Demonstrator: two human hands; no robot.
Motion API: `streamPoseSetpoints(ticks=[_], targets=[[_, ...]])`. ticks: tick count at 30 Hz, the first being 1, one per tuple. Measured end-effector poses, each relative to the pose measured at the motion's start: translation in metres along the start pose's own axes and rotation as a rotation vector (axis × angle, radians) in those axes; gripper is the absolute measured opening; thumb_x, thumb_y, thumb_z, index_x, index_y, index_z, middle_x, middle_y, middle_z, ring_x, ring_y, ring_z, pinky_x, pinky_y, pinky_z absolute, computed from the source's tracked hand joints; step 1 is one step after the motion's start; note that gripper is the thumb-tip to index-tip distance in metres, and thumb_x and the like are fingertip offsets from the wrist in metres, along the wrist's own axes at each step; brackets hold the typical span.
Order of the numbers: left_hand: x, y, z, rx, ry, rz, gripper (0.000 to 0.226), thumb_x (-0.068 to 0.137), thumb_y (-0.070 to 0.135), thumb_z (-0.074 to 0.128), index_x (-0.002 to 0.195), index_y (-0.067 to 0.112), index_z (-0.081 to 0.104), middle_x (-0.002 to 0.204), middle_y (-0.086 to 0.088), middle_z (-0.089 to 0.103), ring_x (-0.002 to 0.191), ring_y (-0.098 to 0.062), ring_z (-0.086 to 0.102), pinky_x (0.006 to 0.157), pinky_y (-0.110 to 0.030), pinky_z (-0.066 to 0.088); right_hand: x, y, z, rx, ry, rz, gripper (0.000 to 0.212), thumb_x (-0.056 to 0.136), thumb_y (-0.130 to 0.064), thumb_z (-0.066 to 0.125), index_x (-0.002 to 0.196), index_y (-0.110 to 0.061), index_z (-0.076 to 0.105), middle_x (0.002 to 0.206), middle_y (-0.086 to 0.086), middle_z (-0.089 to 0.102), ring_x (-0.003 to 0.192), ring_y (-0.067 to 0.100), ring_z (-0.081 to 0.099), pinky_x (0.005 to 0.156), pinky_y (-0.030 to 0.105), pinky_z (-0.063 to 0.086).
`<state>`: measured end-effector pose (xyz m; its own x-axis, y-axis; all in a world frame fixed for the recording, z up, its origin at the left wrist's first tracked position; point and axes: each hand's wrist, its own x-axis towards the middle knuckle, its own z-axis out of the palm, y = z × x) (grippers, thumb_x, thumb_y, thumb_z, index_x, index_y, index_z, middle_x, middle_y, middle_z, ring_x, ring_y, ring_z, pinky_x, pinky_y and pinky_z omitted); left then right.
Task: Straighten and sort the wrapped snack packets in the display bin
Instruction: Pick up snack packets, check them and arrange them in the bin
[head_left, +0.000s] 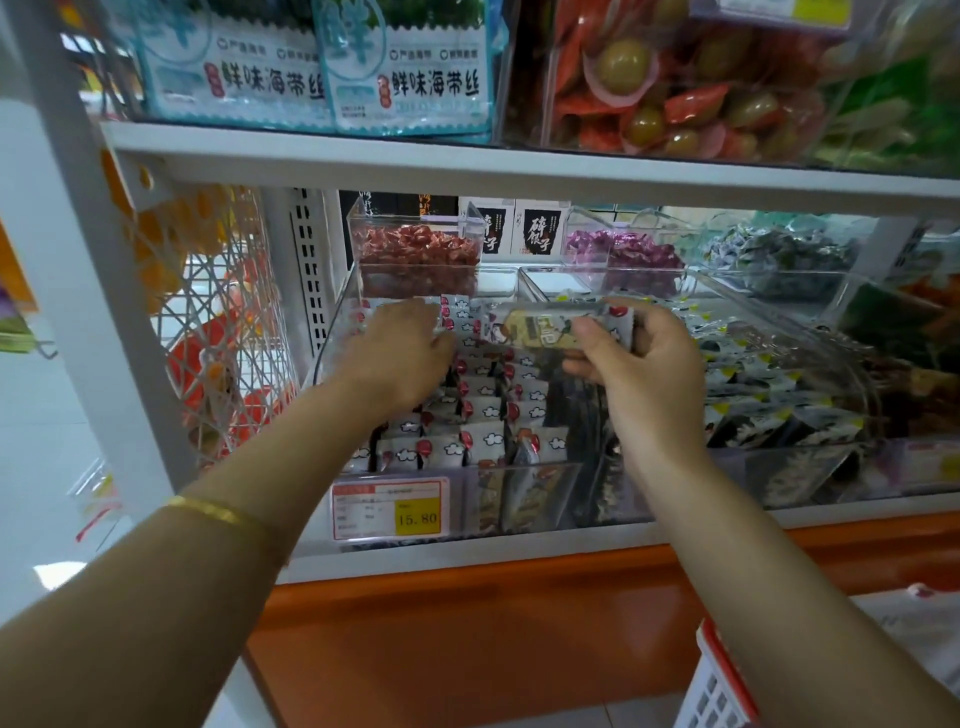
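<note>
left hand (400, 353) on cloud-print packets (483, 410) in display bin (332, 332), grip unclear | right hand (644, 364) pinches packet bundle (550, 327) just beside

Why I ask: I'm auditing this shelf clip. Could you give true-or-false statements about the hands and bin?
1. The right hand holds several packets. True.
2. The left hand is outside the display bin. False: it reaches in among the cloud-print packets.
3. The price tag reads 15.80. True.
4. A bangle is on the right arm. False: the gold bangle is on the left arm.
</note>
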<state>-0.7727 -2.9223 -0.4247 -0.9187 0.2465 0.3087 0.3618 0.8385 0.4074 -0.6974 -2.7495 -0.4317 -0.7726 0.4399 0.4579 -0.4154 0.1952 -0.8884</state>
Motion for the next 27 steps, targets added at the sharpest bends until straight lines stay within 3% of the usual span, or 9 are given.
streamPoseSetpoints(ticks=[5, 10, 12, 14, 15, 17, 19, 21, 27], targets=[[0.037, -0.007, 0.023, 0.309, -0.283, 0.005, 0.058, 0.098, 0.047, 0.01, 0.133, 0.015, 0.042, 0.149, -0.009, 0.034, 0.141, -0.026, 0.02, 0.109, -0.065, 0.005, 0.022, 0.001, 0.013, -0.052, -0.047, -0.03, 0.01, 0.088, -0.01, 0.064, 0.084, -0.016, 0.056, 0.08, 0.0, 0.063, 0.062, 0.009, 0.066, 0.061, 0.019, 0.056], [0.037, -0.01, 0.025, 0.361, -0.333, -0.058, 0.074, 0.091, 0.062, 0.002, 0.132, 0.018, 0.046, 0.149, -0.008, 0.034, 0.142, -0.029, 0.018, 0.107, -0.068, 0.004, 0.059, 0.004, 0.044, -0.235, -0.172, -0.093, 0.018, 0.088, -0.009, 0.063, 0.101, 0.002, 0.056, 0.098, 0.014, 0.061, 0.088, 0.031, 0.065, 0.075, 0.04, 0.058], [0.029, -0.011, 0.026, 0.4, -0.353, -0.07, 0.077, 0.09, 0.063, 0.002, 0.131, 0.016, 0.047, 0.149, -0.008, 0.033, 0.142, -0.029, 0.015, 0.107, -0.068, 0.005, 0.075, 0.006, 0.059, -0.355, -0.248, -0.138, 0.021, 0.088, -0.012, 0.062, 0.104, 0.001, 0.058, 0.106, 0.016, 0.06, 0.096, 0.03, 0.062, 0.083, 0.043, 0.054], [0.021, -0.012, 0.028, 0.4, -0.326, -0.041, 0.075, 0.092, 0.061, 0.003, 0.137, 0.016, 0.042, 0.152, -0.005, 0.029, 0.143, -0.025, 0.011, 0.109, -0.066, 0.003, 0.086, 0.008, 0.074, -0.458, -0.333, -0.22, 0.02, 0.089, -0.013, 0.062, 0.103, 0.001, 0.06, 0.105, 0.012, 0.062, 0.093, 0.021, 0.059, 0.081, 0.023, 0.048], [0.018, -0.012, 0.028, 0.389, -0.309, -0.029, 0.073, 0.092, 0.06, 0.003, 0.14, 0.017, 0.039, 0.153, -0.004, 0.026, 0.144, -0.023, 0.009, 0.11, -0.064, 0.002, 0.09, 0.009, 0.08, -0.524, -0.37, -0.276, 0.02, 0.088, -0.014, 0.062, 0.101, 0.002, 0.061, 0.1, 0.009, 0.061, 0.088, 0.016, 0.055, 0.069, 0.013, 0.04], [0.013, -0.011, 0.027, 0.372, -0.286, -0.015, 0.072, 0.093, 0.059, 0.004, 0.141, 0.016, 0.036, 0.153, -0.004, 0.025, 0.144, -0.022, 0.009, 0.11, -0.061, 0.002, 0.094, 0.008, 0.092, -0.608, -0.434, -0.362, 0.016, 0.088, -0.014, 0.062, 0.095, 0.0, 0.062, 0.086, 0.0, 0.057, 0.079, 0.011, 0.047, 0.055, 0.015, 0.03], [0.01, -0.012, 0.027, 0.34, -0.261, 0.003, 0.07, 0.093, 0.057, 0.007, 0.134, 0.013, 0.042, 0.149, -0.006, 0.032, 0.142, -0.022, 0.014, 0.11, -0.062, 0.006, 0.098, 0.009, 0.102, -0.68, -0.494, -0.431, 0.012, 0.086, -0.014, 0.063, 0.092, -0.004, 0.061, 0.079, -0.003, 0.049, 0.078, 0.011, 0.043, 0.055, 0.009, 0.03], [0.007, -0.014, 0.026, 0.301, -0.234, 0.029, 0.067, 0.094, 0.056, 0.009, 0.127, 0.012, 0.046, 0.147, -0.005, 0.035, 0.141, -0.021, 0.017, 0.11, -0.062, 0.009, 0.102, 0.013, 0.113, -0.818, -0.542, -0.487, 0.022, 0.085, -0.017, 0.065, 0.101, -0.003, 0.064, 0.09, 0.002, 0.048, 0.085, 0.015, 0.046, 0.064, 0.016, 0.034], [0.009, -0.019, 0.025, 0.286, -0.216, 0.031, 0.069, 0.093, 0.059, 0.012, 0.144, 0.017, 0.032, 0.155, -0.001, 0.022, 0.145, -0.019, 0.006, 0.112, -0.057, 0.001, 0.107, 0.031, 0.13, -1.056, -0.765, -0.381, 0.021, 0.086, -0.022, 0.064, 0.1, -0.007, 0.068, 0.102, 0.006, 0.066, 0.095, 0.022, 0.058, 0.084, 0.036, 0.048]])
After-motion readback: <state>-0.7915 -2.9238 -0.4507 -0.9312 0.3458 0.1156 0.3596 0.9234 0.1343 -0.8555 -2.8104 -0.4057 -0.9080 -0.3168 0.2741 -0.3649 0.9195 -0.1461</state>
